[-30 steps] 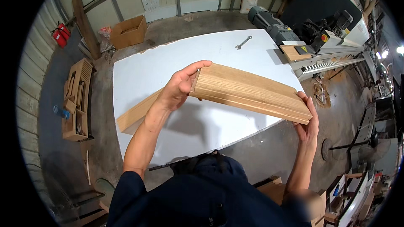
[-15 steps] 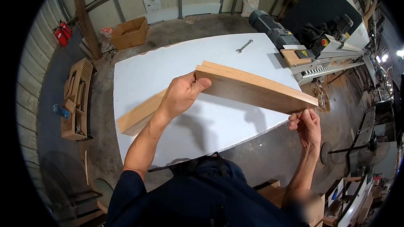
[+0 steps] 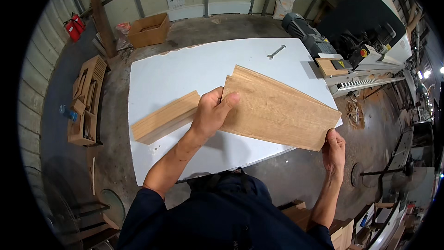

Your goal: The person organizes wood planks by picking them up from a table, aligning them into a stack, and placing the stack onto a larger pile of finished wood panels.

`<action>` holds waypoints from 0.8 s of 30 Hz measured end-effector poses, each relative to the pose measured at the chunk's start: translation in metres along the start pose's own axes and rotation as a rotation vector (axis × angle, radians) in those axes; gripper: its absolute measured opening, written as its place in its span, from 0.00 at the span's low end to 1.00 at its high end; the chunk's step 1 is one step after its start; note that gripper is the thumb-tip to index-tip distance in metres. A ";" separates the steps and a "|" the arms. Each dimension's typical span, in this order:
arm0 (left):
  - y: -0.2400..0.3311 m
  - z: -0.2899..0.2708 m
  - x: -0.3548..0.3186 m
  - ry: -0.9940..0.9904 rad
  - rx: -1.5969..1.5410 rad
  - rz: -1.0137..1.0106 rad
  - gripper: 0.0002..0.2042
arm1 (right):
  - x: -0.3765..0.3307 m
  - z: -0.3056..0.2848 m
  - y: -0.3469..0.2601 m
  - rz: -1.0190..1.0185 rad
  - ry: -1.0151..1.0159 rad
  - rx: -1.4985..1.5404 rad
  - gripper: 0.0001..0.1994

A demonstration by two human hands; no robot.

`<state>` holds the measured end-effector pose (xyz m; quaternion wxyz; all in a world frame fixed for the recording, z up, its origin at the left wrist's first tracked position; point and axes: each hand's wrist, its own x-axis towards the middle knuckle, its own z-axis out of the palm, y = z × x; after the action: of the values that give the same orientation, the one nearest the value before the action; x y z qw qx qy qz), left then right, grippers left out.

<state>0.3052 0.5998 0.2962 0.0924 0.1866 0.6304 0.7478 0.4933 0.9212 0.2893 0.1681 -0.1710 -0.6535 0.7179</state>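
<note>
Between my hands is a pair of wooden boards [image 3: 280, 109], one lying behind the other and slightly offset, held above the white table with a broad face toward me. My left hand [image 3: 213, 111] grips their left end, thumb on the front face and fingers hidden behind. At the lower right corner my right hand [image 3: 333, 146] holds the edge, its thumb against the wood. On the table's left side lies a thick wooden block or stack of boards [image 3: 165, 116], its right end close to my left wrist.
Beneath everything is the white table [image 3: 185, 74], with a wrench [image 3: 276, 52] on its far right part. A machine with a motor [image 3: 307, 32] stands at the back right. To the left are a wooden cabinet [image 3: 88, 102] and a cardboard box [image 3: 149, 30]; fire extinguishers [image 3: 74, 28] stand by the wall.
The boards have tilted so their broad face now shows instead of mainly their edge. My right hand has moved lower and closed on the corner; my left hand has shifted slightly right.
</note>
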 end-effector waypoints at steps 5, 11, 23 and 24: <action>-0.011 -0.005 -0.002 -0.002 0.054 0.009 0.21 | -0.004 0.018 -0.003 -0.013 0.059 0.089 0.20; -0.014 -0.005 -0.001 0.009 0.025 0.031 0.22 | -0.003 0.026 -0.007 -0.095 0.001 0.119 0.21; -0.005 -0.013 -0.003 -0.016 0.092 0.063 0.19 | -0.009 0.030 -0.008 -0.139 -0.018 0.120 0.20; 0.001 -0.006 -0.001 -0.013 0.117 0.063 0.18 | -0.010 0.022 -0.003 -0.133 -0.039 0.131 0.20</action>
<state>0.3039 0.5938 0.2957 0.0617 0.2163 0.6664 0.7109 0.4918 0.8975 0.2944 0.2136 -0.1016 -0.6181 0.7496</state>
